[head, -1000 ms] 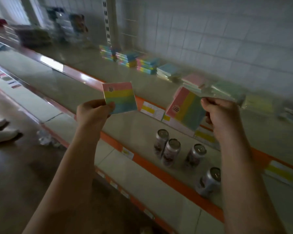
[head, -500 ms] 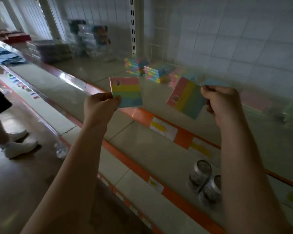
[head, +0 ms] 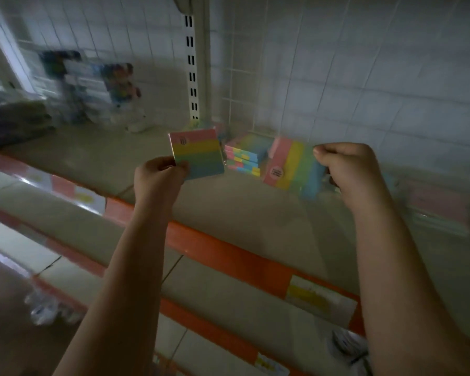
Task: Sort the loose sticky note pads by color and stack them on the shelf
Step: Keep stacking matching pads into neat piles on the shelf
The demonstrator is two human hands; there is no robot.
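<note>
We're pinching one rainbow sticky note pad (head: 198,154) in left hand (head: 158,177), another rainbow pad (head: 292,169) in right hand (head: 347,169), both above the shelf stack (head: 244,157).

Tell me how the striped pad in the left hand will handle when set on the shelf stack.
The striped pad probably stays stiff: pinched at one corner by the left hand, it shows no sag. Its flat shape likely won't roll. Its glossy face may slide on the stack.

Packaged goods (head: 92,88) at ten o'clock are smeared by motion blur; pink pads (head: 434,204) at three o'clock are blurred too, count unclear.
</note>
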